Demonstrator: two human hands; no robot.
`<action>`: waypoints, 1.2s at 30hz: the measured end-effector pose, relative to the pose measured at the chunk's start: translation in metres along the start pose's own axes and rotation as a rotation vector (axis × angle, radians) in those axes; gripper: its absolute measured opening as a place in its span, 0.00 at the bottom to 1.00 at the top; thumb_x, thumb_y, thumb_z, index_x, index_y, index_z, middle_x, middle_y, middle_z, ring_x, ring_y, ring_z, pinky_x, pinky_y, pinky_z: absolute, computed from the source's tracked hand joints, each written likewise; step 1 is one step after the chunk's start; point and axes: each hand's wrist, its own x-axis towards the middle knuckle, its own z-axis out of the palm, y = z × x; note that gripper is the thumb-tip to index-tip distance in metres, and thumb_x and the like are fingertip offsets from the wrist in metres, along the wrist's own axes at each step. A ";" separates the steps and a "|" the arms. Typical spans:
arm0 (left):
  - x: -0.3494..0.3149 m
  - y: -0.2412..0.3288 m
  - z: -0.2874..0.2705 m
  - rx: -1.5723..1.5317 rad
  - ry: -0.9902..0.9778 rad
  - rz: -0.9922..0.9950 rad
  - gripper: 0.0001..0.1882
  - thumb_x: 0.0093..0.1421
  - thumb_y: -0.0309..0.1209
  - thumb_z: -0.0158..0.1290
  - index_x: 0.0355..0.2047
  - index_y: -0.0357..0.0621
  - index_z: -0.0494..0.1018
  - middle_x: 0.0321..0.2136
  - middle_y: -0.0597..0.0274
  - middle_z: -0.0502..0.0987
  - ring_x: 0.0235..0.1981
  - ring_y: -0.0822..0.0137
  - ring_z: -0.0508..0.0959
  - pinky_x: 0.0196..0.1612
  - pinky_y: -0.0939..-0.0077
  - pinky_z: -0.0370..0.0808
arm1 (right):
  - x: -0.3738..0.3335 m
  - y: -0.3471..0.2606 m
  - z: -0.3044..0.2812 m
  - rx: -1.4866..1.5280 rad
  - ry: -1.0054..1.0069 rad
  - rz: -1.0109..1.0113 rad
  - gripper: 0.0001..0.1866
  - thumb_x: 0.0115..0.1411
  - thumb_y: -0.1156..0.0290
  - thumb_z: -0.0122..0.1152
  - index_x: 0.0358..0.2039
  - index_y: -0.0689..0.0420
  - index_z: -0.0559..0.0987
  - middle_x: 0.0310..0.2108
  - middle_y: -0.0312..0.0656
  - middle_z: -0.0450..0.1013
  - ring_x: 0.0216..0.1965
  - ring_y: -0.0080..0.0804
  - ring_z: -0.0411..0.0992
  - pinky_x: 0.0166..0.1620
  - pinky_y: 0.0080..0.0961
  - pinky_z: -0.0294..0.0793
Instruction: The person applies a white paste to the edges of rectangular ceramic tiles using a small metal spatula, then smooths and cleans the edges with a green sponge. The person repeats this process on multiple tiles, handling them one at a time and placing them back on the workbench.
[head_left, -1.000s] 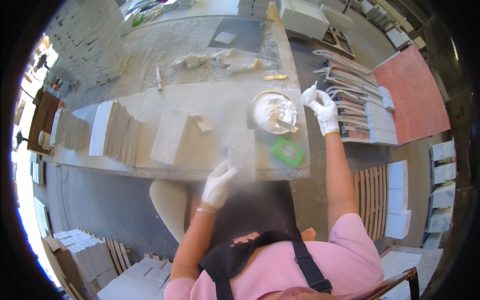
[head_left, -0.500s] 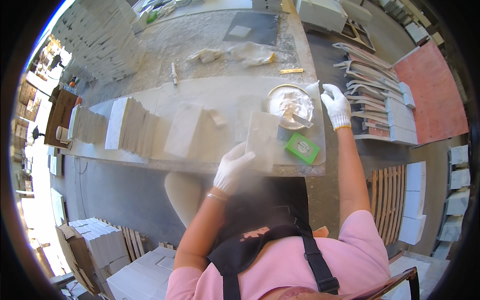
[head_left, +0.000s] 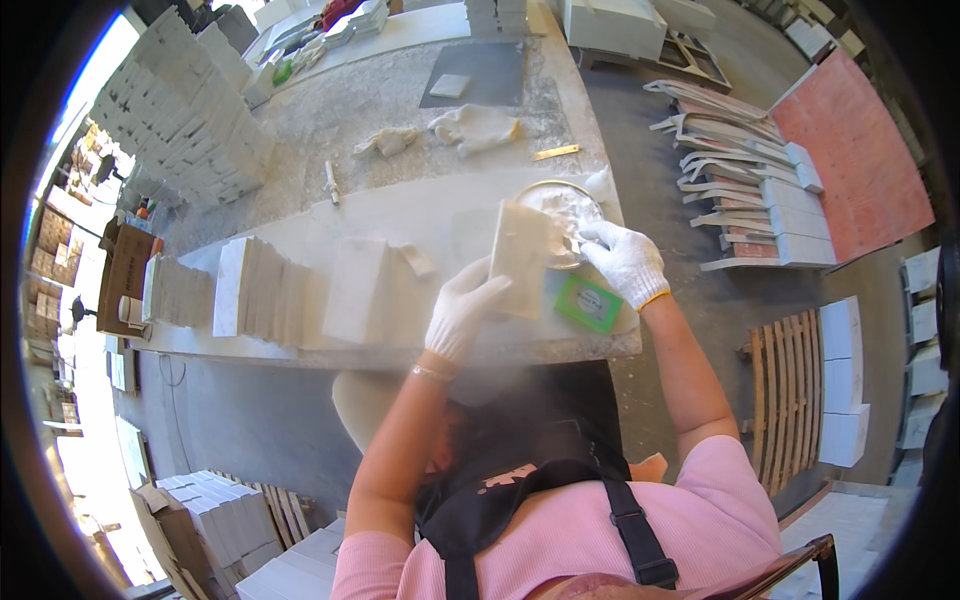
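Observation:
My left hand [head_left: 463,312], in a white glove, is closed on the edge of a pale stone tile [head_left: 521,258], held up over the near side of the bench. My right hand [head_left: 630,264], also gloved, is at the round tub [head_left: 556,184] of white paste [head_left: 568,212]. Its fingers are closed at the spot where a small putty knife rested, and the glove hides most of that knife. Beside the tub, close to my right wrist, lies a green box [head_left: 588,303]. A haze blurs the area round the tile.
Rows of tiles [head_left: 262,290] and a pale block [head_left: 357,290] stand along the left of the bench [head_left: 300,212]. Farther back lie loose gloves [head_left: 470,128], a brass-coloured strip [head_left: 556,153] and a tall tile stack [head_left: 180,115]. A wooden pallet [head_left: 787,400] sits on the right.
My right hand has moved left from beyond the bench edge to the tub and closed at the putty knife. My left hand still holds the tile upright. The view has shifted slightly.

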 end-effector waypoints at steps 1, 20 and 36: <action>0.002 0.003 0.001 0.029 0.005 -0.005 0.28 0.64 0.36 0.62 0.62 0.32 0.74 0.48 0.60 0.82 0.45 0.73 0.80 0.46 0.76 0.78 | 0.002 0.003 0.001 0.002 0.010 -0.004 0.17 0.61 0.52 0.68 0.47 0.44 0.88 0.37 0.43 0.84 0.40 0.42 0.82 0.44 0.36 0.79; 0.023 0.026 0.009 0.158 0.031 -0.019 0.26 0.61 0.35 0.61 0.56 0.33 0.78 0.44 0.59 0.84 0.42 0.72 0.81 0.47 0.75 0.77 | 0.022 0.001 -0.025 0.756 -0.006 0.132 0.11 0.61 0.73 0.67 0.44 0.60 0.86 0.29 0.32 0.79 0.24 0.13 0.67 0.27 0.15 0.64; 0.039 0.030 0.025 0.289 0.011 0.022 0.18 0.62 0.37 0.61 0.48 0.38 0.82 0.33 0.63 0.83 0.30 0.74 0.80 0.33 0.75 0.78 | 0.016 -0.033 -0.024 0.064 0.405 -0.253 0.08 0.61 0.66 0.69 0.41 0.50 0.87 0.40 0.43 0.84 0.40 0.45 0.82 0.43 0.34 0.81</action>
